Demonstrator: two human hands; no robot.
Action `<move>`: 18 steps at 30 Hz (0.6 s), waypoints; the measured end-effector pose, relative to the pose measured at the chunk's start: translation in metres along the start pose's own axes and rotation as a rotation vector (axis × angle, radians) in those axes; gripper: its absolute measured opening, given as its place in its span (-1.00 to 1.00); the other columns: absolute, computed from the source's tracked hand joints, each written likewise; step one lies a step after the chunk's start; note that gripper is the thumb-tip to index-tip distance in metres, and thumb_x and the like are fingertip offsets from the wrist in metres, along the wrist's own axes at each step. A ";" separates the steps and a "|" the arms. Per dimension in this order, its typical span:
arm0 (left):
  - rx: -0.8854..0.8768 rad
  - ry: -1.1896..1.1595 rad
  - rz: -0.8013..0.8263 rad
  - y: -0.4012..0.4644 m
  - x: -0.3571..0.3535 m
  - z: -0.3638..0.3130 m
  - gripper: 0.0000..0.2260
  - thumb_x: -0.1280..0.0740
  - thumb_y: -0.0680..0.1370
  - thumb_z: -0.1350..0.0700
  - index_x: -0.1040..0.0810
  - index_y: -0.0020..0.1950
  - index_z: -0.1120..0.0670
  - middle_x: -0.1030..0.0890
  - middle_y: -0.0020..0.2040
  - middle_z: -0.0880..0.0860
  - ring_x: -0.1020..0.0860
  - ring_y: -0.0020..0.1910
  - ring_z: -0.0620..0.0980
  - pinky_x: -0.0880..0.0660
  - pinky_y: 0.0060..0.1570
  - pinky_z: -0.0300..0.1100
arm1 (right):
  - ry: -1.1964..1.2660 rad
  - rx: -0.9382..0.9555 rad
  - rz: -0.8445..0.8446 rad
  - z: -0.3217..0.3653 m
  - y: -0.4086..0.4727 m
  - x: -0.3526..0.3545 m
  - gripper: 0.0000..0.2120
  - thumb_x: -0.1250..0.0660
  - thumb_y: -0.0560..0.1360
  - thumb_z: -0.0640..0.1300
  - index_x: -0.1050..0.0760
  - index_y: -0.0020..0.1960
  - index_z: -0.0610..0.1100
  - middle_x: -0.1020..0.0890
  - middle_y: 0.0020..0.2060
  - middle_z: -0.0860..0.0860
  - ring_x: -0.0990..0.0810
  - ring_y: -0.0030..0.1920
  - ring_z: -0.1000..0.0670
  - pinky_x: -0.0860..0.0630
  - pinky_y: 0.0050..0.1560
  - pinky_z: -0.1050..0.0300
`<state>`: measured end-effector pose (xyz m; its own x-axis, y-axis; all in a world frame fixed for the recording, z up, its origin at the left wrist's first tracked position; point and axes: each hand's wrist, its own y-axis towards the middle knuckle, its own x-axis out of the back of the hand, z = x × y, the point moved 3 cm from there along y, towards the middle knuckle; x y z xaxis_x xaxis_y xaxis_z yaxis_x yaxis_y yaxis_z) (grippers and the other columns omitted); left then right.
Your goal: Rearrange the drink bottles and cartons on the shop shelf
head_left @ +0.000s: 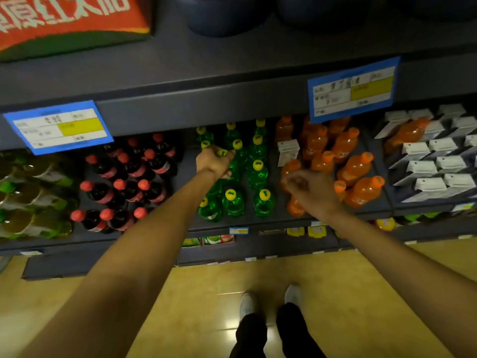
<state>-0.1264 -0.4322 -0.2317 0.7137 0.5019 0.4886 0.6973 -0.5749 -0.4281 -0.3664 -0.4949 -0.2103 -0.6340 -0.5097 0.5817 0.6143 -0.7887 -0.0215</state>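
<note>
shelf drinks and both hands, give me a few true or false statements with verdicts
1. The left hand grips a green bottle with a yellow cap. True.
2. The right hand holds an orange bottle. False: its fingers are loosely curled and hold nothing, in front of the orange bottles.
3. The dark bottles with red caps stand left of the green ones. True.
4. A white carton sits among the orange bottles. True.
5. All orange bottles stand upright. False: one orange bottle lies across the white cartons at the right.
</note>
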 end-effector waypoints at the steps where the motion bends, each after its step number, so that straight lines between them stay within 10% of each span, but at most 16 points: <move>1: 0.028 -0.004 0.016 0.004 -0.004 0.005 -0.71 -0.40 0.52 0.01 -0.45 0.12 0.14 -0.64 -0.22 0.12 -0.55 -0.56 -0.12 -0.50 -0.55 -0.31 | -0.002 -0.006 0.006 -0.005 0.000 0.000 -0.92 -0.36 0.49 -0.28 -0.62 -0.06 -0.20 -0.59 -0.24 0.06 -0.50 -0.25 0.42 -0.34 -0.21 0.57; 18: 0.111 0.198 0.049 0.037 -0.045 0.037 -0.83 -0.39 0.52 0.12 -0.55 0.03 0.19 -0.63 0.04 0.22 -0.66 -0.10 0.19 -0.63 -0.23 0.01 | -0.032 -0.047 0.006 -0.041 0.002 0.013 -0.90 -0.36 0.48 -0.24 -0.63 -0.04 -0.15 -0.63 -0.19 0.00 -0.55 -0.13 0.08 -0.42 -0.11 0.37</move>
<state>-0.1301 -0.4519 -0.2971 0.7277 0.3323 0.6000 0.6728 -0.5157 -0.5304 -0.3930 -0.5173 -0.2365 -0.6142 -0.5041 0.6071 0.5953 -0.8011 -0.0629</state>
